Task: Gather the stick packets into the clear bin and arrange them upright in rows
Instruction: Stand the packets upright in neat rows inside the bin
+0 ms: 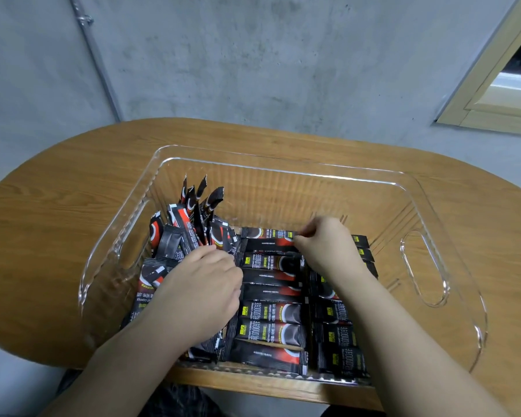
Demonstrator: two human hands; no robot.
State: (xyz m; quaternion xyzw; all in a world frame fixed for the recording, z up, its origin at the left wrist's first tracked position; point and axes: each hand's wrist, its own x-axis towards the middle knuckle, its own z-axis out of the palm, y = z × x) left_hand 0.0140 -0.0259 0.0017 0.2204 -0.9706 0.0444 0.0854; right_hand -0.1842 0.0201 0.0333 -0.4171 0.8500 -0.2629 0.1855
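Both hands are down inside the clear bin (286,167), which sits on the oval wooden table (57,206) in front of a grey concrete wall (253,55). The left hand (202,284) lies palm down on the black and red stick packets (271,308) at the bin's left side, fingers bent over a loose bunch there; whether it actually grips any cannot be told. Behind it, several packets stand on end, tilted against each other. The right hand (325,245) reaches toward the far end of the flat rows, fingertips curled and pinching the end of the farthest packet. Two rows of packets lie side by side along the bin's floor, near the front wall.
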